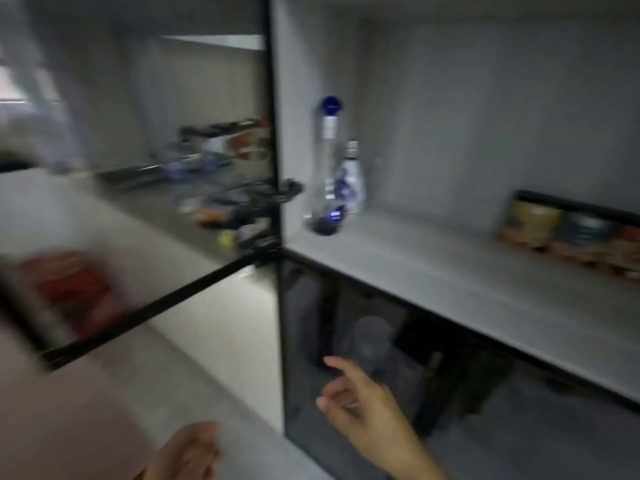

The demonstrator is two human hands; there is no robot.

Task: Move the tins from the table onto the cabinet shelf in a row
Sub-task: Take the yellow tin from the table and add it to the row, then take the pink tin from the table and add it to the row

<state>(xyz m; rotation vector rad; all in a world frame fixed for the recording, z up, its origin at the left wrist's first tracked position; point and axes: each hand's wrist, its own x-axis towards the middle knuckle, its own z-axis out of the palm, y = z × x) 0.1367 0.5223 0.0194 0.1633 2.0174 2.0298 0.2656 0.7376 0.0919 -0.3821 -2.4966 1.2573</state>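
Glass door [166,209] open beside shelf [450,282], 2 bottles [332,168], tins [568,233] right

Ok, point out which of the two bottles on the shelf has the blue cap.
The taller clear bottle, standing left and in front on the cabinet shelf. The shorter white bottle just behind it has a pale, silvery top.

We read this as home kitchen or dining corner. Grey cabinet shelf [467,285] carries tall clear bottle [327,164] with blue stopper near left end, smaller bottle [353,178] just beside it, row of tins [568,233] at back right. Glass door [166,168] reflects cluttered counter with rack. All blurred; finer detail we cannot tell.
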